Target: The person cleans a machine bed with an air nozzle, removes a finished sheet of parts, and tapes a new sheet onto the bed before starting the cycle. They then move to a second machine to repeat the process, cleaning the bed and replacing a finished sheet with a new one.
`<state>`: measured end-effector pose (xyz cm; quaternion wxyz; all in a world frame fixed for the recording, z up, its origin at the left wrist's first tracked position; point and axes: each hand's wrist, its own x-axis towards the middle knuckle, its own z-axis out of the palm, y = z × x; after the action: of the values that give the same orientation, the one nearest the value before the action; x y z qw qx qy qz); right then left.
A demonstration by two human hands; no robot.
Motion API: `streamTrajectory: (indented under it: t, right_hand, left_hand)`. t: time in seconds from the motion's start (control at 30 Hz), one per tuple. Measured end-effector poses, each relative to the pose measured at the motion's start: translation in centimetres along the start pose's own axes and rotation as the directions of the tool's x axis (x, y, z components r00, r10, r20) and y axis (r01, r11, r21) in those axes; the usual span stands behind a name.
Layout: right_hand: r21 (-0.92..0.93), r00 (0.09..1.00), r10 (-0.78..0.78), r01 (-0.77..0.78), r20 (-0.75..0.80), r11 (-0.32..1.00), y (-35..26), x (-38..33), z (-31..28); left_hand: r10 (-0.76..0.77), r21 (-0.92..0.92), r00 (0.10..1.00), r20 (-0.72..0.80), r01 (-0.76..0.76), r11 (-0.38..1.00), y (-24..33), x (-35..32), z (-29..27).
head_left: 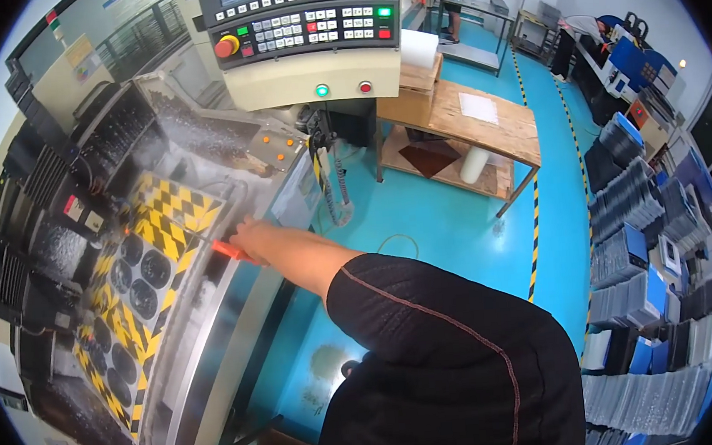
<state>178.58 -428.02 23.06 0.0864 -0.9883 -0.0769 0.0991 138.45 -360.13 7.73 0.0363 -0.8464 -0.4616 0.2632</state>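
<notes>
My right arm, in a black short sleeve, reaches left from the lower right. My right hand [248, 237] is closed around an orange air gun [228, 250] at the near edge of the machine bed. Its thin nozzle points left over a plate [190, 204] with yellow and black checks and stripes. Several dark round discs [144, 299] lie on that plate, in two groups. Whitish mist and scattered specks hang over the bed. The fingers are partly hidden behind the hand. My left hand is out of view.
A control panel [304, 26] with keys and a red knob overhangs the bed. A metal rail [207, 361] edges the machine. A wooden table [481, 116] stands on the blue floor beyond. Stacked sheets and boards [647, 396] line the right side. Another person [587, 27] bends at the far right.
</notes>
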Motion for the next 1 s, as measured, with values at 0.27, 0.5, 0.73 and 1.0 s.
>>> streamTrajectory:
  t: [0.27,0.5,0.73,1.0]
  right_hand:
    - [0.023,0.997,0.018,-0.02,0.074,1.0,0.1,0.1,-0.7]
    - [0.061,1.0,0.001,0.001,-0.029,0.998,0.6,1.2,1.5]
    - [0.065,0.998,-0.056,0.056,-0.011,0.996,2.4,5.9,5.0]
    - [-0.227,0.968,-0.231,0.248,0.097,0.942,4.3,8.1,5.8]
  left_hand:
    - [0.016,-0.07,0.982,-0.19,-0.03,0.997,0.3,1.1,1.7]
    - [0.051,-0.043,0.971,-0.232,-0.063,0.997,1.4,0.5,-0.3]
    - [0.115,0.093,0.932,-0.344,-0.087,0.992,0.6,-2.9,-3.3]
    - [-0.102,-0.067,0.993,0.053,0.105,0.992,1.9,-5.7,-4.5]
